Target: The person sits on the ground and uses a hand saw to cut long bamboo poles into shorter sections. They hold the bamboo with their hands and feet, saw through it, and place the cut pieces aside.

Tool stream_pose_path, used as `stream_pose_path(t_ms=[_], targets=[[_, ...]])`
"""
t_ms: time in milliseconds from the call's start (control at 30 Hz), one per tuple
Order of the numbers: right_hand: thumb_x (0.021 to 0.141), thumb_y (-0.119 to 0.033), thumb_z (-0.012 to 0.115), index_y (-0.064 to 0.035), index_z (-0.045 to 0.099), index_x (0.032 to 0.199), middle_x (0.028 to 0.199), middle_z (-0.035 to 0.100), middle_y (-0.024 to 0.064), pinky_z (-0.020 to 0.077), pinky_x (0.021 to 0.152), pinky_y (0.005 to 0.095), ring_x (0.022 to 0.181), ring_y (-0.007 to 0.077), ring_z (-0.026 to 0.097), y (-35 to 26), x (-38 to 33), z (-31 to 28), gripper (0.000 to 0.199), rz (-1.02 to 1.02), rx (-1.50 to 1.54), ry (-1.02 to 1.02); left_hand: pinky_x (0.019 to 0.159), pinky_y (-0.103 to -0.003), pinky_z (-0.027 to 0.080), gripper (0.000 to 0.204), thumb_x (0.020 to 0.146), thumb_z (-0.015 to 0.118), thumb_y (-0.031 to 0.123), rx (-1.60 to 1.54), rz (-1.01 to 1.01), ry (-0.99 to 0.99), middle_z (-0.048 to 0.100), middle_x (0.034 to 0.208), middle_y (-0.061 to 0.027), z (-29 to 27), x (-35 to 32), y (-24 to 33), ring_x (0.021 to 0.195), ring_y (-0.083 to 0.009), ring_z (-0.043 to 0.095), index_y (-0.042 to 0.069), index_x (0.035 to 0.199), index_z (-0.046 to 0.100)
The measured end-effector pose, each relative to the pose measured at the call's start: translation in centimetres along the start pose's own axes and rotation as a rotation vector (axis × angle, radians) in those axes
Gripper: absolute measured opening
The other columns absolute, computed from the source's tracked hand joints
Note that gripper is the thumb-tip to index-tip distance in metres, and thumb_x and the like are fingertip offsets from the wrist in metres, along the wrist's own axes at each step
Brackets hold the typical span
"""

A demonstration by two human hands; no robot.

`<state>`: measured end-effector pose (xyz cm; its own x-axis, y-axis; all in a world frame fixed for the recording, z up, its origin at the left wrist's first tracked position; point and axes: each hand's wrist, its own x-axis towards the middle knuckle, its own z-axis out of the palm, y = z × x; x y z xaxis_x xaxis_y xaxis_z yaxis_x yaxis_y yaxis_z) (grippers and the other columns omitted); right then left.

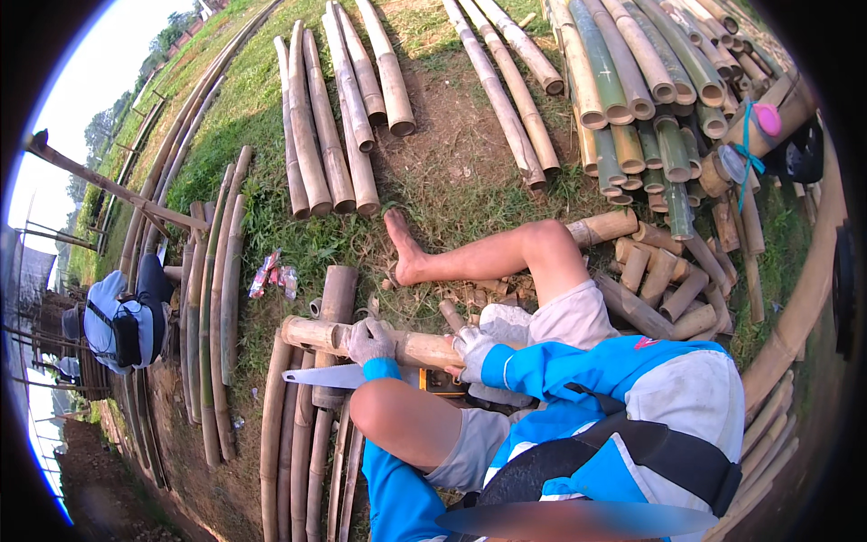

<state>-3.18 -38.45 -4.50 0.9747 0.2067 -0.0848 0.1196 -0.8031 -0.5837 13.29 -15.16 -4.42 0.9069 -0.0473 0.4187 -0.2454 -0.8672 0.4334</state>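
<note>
on the grass, among cut bamboo, the person sat with one leg [479,257] stretched out and the other knee [388,415] bent up. a pole [411,346] lay crosswise just past that knee, resting on a thicker stub [336,307] that lifted it off the ground, probably to keep it steady and clear for cutting. the left hand [368,341], gloved, was closed over the top of the pole, pressing it down. the right hand [471,350], also gloved, was closed around the pole near its other end, beside the lap; whether it held anything else i could not tell. a saw [327,376] lay flat just under the left wrist, blade pointing left, close by but in neither hand. long split strips [298,461] ran along the ground below the pole. short offcuts [664,285] were heaped to the right of the outstretched leg, and rows of longer poles [623,81] lay sorted further off. another person [122,325] in blue crouched at the far left.
</note>
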Motion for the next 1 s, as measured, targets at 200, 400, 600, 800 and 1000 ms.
stream_pose_path(t_ms=[200,400,600,800,1000], targets=[[0.090,-0.054,0.071,-0.0027,0.054,0.145,0.134,0.056,0.0280,0.0454,0.109,0.0492,0.124,0.0464,0.056,0.3,0.4,-0.5,0.078,0.025,0.096,-0.052,0.094,-0.048,0.052,0.030,0.099,0.055,0.028,-0.035,-0.035,-0.009,0.075,0.094,-0.0121,-0.2,0.0,0.5,0.093,-0.0371,0.067,0.008,0.089,0.076],[0.093,-0.047,0.075,-0.0063,0.055,0.144,0.135,0.058,0.0281,0.0461,0.109,0.0515,0.125,0.0453,0.058,6.6,7.2,-10.2,0.068,0.210,0.356,0.044,0.091,-0.048,0.051,0.027,0.098,0.058,0.026,-0.071,0.030,0.085,0.075,0.090,-0.0109,-0.1,0.2,0.2,0.091,-0.0366,0.067,0.009,0.084,0.075],[0.085,-0.051,0.080,-0.0116,0.049,0.151,0.148,0.050,0.0227,0.0465,0.111,0.0498,0.133,0.0451,0.052,19.6,16.5,-26.2,0.083,0.883,0.064,0.774,0.102,-0.049,0.049,0.027,0.097,0.059,0.028,-0.071,0.022,0.062,0.074,0.092,-0.0107,0.6,-0.2,-0.7,0.091,-0.0349,0.069,0.010,0.082,0.073],[0.082,-0.057,0.080,-0.0135,0.038,0.158,0.161,0.035,0.0170,0.0397,0.119,0.0521,0.148,0.0383,0.039,24.1,17.5,-25.3,0.098,1.327,0.121,0.421,0.101,-0.049,0.049,0.028,0.096,0.060,0.028,-0.095,0.008,0.097,0.074,0.089,-0.0113,0.1,0.0,-0.1,0.089,-0.0355,0.068,0.009,0.079,0.072],[0.080,-0.054,0.085,-0.0130,0.025,0.163,0.161,0.034,0.0160,0.0429,0.118,0.0510,0.147,0.0405,0.039,26.4,18.4,-23.2,0.111,1.323,0.126,0.460,0.101,-0.050,0.049,0.028,0.096,0.061,0.028,-0.117,-0.022,0.088,0.073,0.088,-0.0122,-0.2,-0.1,0.3,0.087,-0.0362,0.067,0.009,0.080,0.073]])
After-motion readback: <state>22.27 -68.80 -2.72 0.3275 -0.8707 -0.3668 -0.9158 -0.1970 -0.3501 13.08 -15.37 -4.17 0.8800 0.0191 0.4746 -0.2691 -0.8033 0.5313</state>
